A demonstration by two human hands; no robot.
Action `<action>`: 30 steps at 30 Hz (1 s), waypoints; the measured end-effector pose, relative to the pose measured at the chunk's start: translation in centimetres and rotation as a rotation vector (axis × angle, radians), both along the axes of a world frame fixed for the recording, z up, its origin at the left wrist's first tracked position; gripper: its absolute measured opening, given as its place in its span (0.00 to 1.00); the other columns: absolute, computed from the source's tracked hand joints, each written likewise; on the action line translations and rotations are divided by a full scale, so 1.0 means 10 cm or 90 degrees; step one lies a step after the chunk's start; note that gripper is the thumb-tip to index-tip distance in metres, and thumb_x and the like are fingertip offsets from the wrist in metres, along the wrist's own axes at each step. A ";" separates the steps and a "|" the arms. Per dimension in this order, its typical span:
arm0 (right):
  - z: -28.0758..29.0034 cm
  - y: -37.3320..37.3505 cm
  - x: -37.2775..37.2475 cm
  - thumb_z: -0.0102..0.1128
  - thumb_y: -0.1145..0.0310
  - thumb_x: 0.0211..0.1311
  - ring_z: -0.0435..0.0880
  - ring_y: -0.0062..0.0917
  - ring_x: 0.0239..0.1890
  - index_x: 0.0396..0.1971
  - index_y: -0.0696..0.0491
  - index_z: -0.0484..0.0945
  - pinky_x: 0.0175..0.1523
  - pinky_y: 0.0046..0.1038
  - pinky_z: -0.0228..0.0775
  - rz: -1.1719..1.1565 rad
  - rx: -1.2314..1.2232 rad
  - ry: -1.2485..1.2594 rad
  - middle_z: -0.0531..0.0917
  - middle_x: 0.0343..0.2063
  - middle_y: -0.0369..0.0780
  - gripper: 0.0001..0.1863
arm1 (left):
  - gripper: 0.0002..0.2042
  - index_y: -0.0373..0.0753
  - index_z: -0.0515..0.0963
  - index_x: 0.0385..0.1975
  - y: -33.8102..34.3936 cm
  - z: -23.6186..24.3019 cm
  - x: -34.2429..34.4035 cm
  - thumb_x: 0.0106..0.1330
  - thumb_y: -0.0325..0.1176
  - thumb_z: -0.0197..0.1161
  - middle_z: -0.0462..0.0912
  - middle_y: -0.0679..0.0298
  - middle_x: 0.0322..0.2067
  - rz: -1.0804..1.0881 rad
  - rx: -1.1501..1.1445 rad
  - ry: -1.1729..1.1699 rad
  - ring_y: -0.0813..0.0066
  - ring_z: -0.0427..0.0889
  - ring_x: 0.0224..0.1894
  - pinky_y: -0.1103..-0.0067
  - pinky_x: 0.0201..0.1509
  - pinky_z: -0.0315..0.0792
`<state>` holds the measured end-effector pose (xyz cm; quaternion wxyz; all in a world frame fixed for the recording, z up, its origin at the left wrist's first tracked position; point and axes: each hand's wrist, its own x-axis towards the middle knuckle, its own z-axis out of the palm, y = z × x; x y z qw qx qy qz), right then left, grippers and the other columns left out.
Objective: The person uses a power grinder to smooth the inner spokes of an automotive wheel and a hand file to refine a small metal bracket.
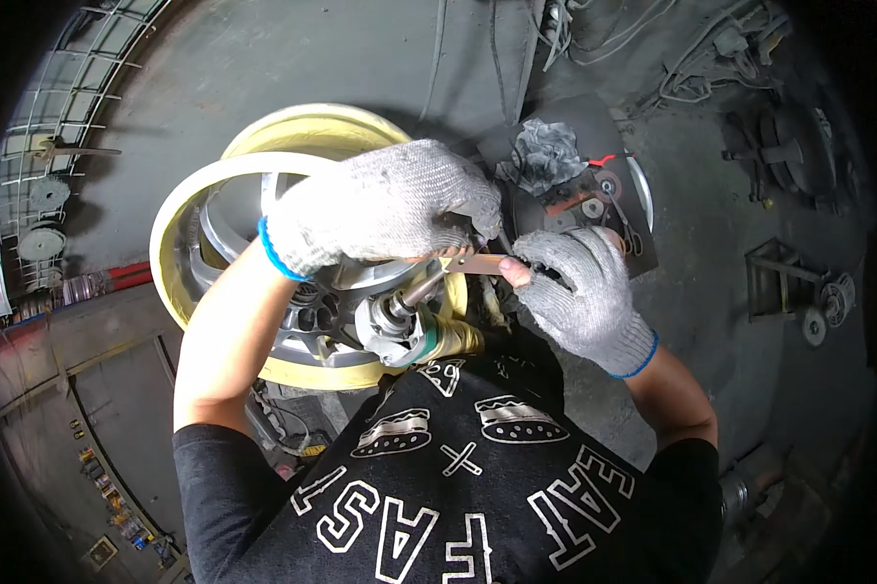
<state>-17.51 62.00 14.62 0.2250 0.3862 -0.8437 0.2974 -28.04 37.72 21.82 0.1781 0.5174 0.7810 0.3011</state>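
Shirt [458, 496]: black with white print, nearest the camera, low in view.
Wheel [263, 185]: a yellow-rimmed hub wheel is stood on the grey floor, just beyond the shirt, axle [409, 297] pointing near-right.
Left hand [385, 204]: gloved, curled down over the hub above the axle; what is gripped beneath cannot be told.
Right hand [579, 287]: gloved, pinched on a flat tool [477, 263] reaching left to the axle.
Advice: the wheel is best braced firmly while the tool is kept square on the axle.
Tray [643, 195]: dark, far right, with rag and small parts.
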 end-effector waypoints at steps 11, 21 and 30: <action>0.05 0.00 0.03 0.70 0.70 0.58 0.81 0.32 0.36 0.51 0.47 0.83 0.43 0.37 0.68 0.009 0.023 -0.008 0.85 0.40 0.37 0.18 | 0.20 0.40 0.83 0.53 -0.01 0.03 0.00 0.59 0.24 0.61 0.85 0.54 0.51 0.015 -0.054 -0.110 0.48 0.81 0.55 0.60 0.61 0.75; 0.00 0.00 0.04 0.67 0.68 0.59 0.81 0.31 0.36 0.52 0.48 0.83 0.40 0.36 0.69 0.005 0.012 0.019 0.85 0.39 0.37 0.19 | 0.16 0.40 0.85 0.49 -0.18 -0.06 0.13 0.60 0.31 0.66 0.86 0.52 0.49 0.071 -0.054 -0.039 0.49 0.82 0.55 0.61 0.62 0.75; 0.12 0.00 0.06 0.70 0.72 0.56 0.81 0.33 0.36 0.53 0.49 0.82 0.44 0.37 0.68 0.017 0.035 -0.016 0.86 0.40 0.38 0.22 | 0.23 0.37 0.81 0.56 -0.27 -0.19 0.07 0.62 0.41 0.61 0.80 0.48 0.58 0.040 -0.099 0.004 0.46 0.76 0.61 0.62 0.67 0.69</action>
